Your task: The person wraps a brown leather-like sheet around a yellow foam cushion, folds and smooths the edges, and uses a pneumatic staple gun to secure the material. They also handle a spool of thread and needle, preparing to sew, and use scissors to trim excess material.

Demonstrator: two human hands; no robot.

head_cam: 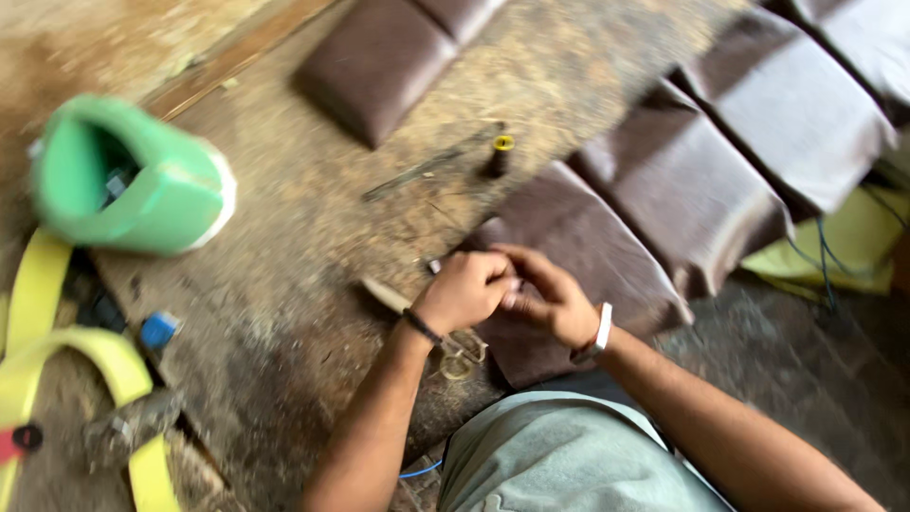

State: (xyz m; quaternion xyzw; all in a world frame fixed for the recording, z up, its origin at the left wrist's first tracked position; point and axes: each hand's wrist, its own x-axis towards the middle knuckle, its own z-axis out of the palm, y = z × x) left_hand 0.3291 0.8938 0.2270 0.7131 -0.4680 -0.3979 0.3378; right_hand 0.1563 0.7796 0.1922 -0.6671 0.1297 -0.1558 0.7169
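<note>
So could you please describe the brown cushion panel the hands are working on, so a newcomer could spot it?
On the dusty workbench, a row of brown padded panels runs diagonally from the upper right. It is the nearest panel, lowest in that row, the only one with both hands at its edge.

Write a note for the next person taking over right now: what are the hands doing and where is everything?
Left hand: curled shut at the edge of the nearest brown cushion; what its grip holds is hidden.
Right hand: fingers bent against the left hand, over the same cushion; the frame is too blurred to tell if it holds anything.
Things: more brown cushions overlap in a row to the right; one lies apart at the top. Scissors lie under the left wrist. A green container sits far left.
Done or left: the pictures do not show it.
</note>
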